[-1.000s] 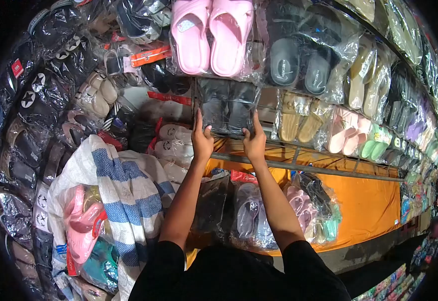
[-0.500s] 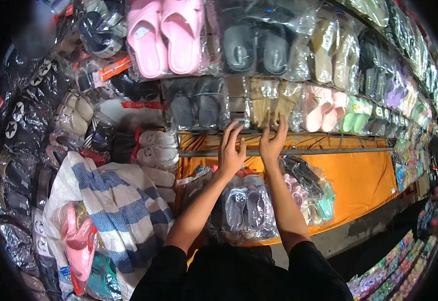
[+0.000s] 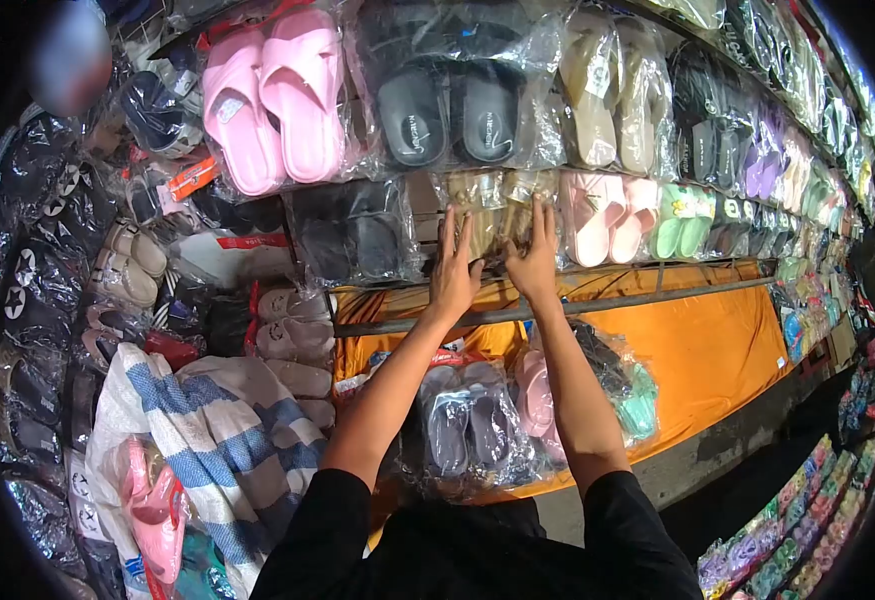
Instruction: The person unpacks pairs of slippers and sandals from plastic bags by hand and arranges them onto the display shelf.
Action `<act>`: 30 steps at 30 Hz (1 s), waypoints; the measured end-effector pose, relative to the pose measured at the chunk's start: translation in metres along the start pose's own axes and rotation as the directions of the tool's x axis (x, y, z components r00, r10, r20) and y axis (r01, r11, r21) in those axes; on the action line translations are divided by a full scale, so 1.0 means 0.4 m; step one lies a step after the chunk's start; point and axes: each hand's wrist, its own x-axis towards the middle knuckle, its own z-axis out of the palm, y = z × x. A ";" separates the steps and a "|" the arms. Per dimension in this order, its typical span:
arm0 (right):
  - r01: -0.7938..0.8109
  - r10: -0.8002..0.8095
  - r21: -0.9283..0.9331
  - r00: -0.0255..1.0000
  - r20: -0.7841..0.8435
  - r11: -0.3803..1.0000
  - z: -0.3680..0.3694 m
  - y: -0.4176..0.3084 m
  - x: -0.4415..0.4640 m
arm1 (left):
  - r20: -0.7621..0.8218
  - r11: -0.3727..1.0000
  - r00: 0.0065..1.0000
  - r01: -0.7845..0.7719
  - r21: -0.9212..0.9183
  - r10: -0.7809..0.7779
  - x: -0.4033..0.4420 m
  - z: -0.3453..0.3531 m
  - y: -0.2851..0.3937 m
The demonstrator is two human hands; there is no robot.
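Note:
My left hand (image 3: pixel 452 275) reaches up to the lower shelf row, its fingers stretched out against the front of a plastic-wrapped pair of tan slippers (image 3: pixel 489 222). Beside it, my right hand (image 3: pixel 532 262) lies on the right part of the same wrapped pair, fingers extended upward. Both hands partly cover the tan slippers. To their left stands a bagged pair of dark grey slippers (image 3: pixel 352 240). Bagged light pink slippers (image 3: pixel 609 225) are close on the right. Below my forearms, wrapped grey-purple slippers (image 3: pixel 467 425) sit on an orange cloth (image 3: pixel 697 350).
Above hang bagged pink slides (image 3: pixel 275 105) and black slides (image 3: pixel 447 115). A metal bar (image 3: pixel 647 298) crosses below the shelf. At lower left lies a blue-and-white striped sack (image 3: pixel 222 430) with pink clogs (image 3: pixel 155 520). Dark bagged shoes (image 3: pixel 32 290) line the far left.
Both hands have moved up from the shelf's lower edge onto the tan slippers. The gap beside the dark grey pair looks narrower. The camera view has shifted, with the shelf goods appearing further left.

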 end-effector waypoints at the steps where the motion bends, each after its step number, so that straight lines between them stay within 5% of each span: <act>1: 0.000 0.000 0.003 1.000 0.003 1.000 0.003 0.003 0.001 | 0.000 1.000 1.000 0.029 -0.012 -0.029 -0.006 -0.002 -0.003; 5: 0.099 -0.103 0.110 0.994 0.027 0.989 0.032 0.000 -0.002 | -0.067 0.994 0.995 0.075 0.083 -0.070 -0.017 -0.021 -0.006; 9: 0.095 -0.095 0.002 0.993 0.067 0.996 0.023 -0.010 -0.002 | 0.041 0.977 0.982 0.176 0.122 -0.182 -0.014 -0.046 0.012; 12: 0.113 -0.129 0.162 0.988 0.090 0.980 -0.014 0.029 -0.004 | -0.036 0.950 0.972 0.237 0.205 -0.234 -0.011 -0.018 0.058; 14: -0.016 -0.058 0.445 0.987 0.151 0.895 -0.046 0.069 -0.010 | -0.185 0.940 0.961 0.247 0.234 -0.206 -0.013 0.019 0.092; 17: -0.127 0.065 0.444 0.986 0.151 0.887 -0.149 0.135 -0.036 | -0.364 0.965 0.927 0.169 0.201 -0.087 -0.030 0.088 0.149; 22: -0.044 0.102 0.284 0.975 -0.195 0.958 -0.345 0.271 -0.017 | -0.294 0.991 0.955 0.005 0.132 0.034 -0.008 0.240 0.266; 26: -0.082 0.122 0.216 0.976 -0.180 0.973 -0.447 0.343 0.059 | -0.199 0.970 0.970 -0.096 0.224 0.142 0.056 0.339 0.336; 30: 0.060 -0.047 0.148 0.995 -0.091 0.987 -0.435 0.412 0.109 | -0.126 0.991 0.989 -0.057 0.122 0.072 0.089 0.425 0.344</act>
